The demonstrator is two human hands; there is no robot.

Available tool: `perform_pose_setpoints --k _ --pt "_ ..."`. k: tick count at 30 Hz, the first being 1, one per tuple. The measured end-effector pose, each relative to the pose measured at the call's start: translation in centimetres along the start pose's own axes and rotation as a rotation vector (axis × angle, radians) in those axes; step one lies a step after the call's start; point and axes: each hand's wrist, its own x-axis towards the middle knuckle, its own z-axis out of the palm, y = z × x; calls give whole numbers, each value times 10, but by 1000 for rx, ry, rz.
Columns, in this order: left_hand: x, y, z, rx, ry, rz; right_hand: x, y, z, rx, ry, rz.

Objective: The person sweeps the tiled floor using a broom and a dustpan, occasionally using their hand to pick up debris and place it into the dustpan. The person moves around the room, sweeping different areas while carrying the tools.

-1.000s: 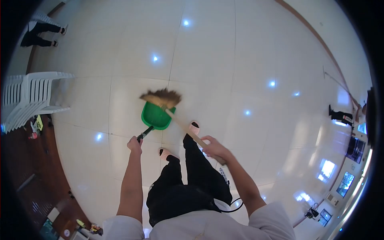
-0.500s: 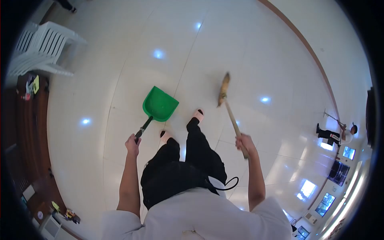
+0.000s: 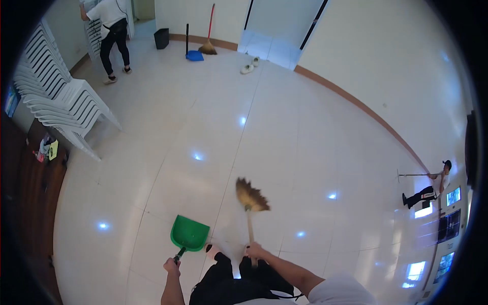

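Observation:
My left hand (image 3: 172,266) is wrapped round the short dark handle of a green dustpan (image 3: 189,235), whose scoop lies out ahead of it over the pale tiled floor (image 3: 284,152). In my right hand (image 3: 255,251) is the light wooden handle of a broom (image 3: 251,198). Its brown bristle head fans out to the right of the dustpan and farther forward, apart from it. Nothing shows inside the scoop. My feet stand close behind the two tools, one partly hidden by my right arm.
White plastic chairs (image 3: 71,96) stand stacked at the left beside a brown wooden cabinet (image 3: 38,188). Along the back wall are a black bin (image 3: 161,38), a blue dustpan (image 3: 194,55), another broom (image 3: 208,47) and white shoes (image 3: 250,65). One person (image 3: 115,35) stands back left, another (image 3: 432,185) at the right holding a long-handled tool.
The view has tilted up, bringing the back wall and doorway into sight. My right hand has swung the broom leftward, nearer the dustpan, and its bristles have turned broadside. My left hand keeps the dustpan.

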Motion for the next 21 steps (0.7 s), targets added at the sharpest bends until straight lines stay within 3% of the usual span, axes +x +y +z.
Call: perform_pose_setpoints --k 2,4,6,8,10,12,14,18,21 --pt "-9 5 3 -61 32 -65 -39 -18 -4 -135 20 -39" --pt "-14 3 8 -96 31 -74 -68 -25 -13 130 17 110" --pt "-25 0 16 -128 32 -78 -46 5 -24 152 -13 16" --pt "-40 -3 16 -198 17 -84 -43 33 -51 -142 -35 -627" --pt "-54 -8 2 -208 13 -61 -48 46 -70 343 -100 -282" --pt "-70 -14 -14 -219 14 -43 -54 60 -83 331 -115 -359" --pt "-97 -20 -38 -292 -63 32 -73 67 -99 528 -132 -115" --pt "-123 -52 -89 -459 -64 -8 -59 112 -100 320 -45 -30" --pt "-128 -91 -119 -588 -91 -16 -23 150 -107 -10 -97 -107"
